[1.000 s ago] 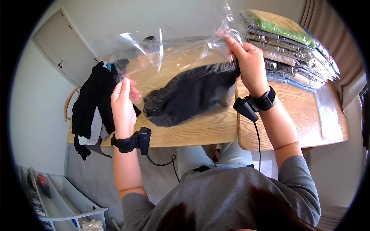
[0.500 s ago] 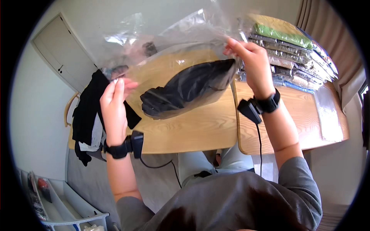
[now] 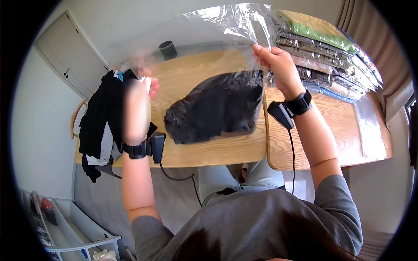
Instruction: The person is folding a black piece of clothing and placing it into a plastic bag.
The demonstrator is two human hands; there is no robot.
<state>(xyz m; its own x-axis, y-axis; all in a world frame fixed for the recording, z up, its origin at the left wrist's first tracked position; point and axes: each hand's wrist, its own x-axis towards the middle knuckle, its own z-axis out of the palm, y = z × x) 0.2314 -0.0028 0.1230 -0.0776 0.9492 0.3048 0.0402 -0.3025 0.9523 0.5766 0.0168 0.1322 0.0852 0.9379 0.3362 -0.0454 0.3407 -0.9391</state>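
A large clear plastic bag (image 3: pixel 204 65) is stretched between my raised hands, above the wooden table (image 3: pixel 196 158). A folded black piece of clothing (image 3: pixel 213 106) lies in its lower part. My right hand (image 3: pixel 278 65) pinches the bag's upper right edge between thumb and fingers. At the bag's left side is my left hand (image 3: pixel 141 102), partly blurred. Its thumb and fingertips are drawn together at the bag's edge. Close to the left hand, a heap of black and grey clothes (image 3: pixel 98 122) hangs over the table's left end.
At the back right stands a stack of bagged, folded clothes (image 3: pixel 322 56). Flat clear bags (image 3: pixel 370 130) lie at the table's right end. A dark cylindrical holder (image 3: pixel 167 50) stands at the far edge. Lower left is a grey divided bin (image 3: pixel 78 235). Cables (image 3: pixel 292 165) hang from my wrist devices.
The bag's top has swung out and now spreads wider. The black clothing in it has turned more face-on. My left hand has moved slightly right and up; the right hand has barely shifted.
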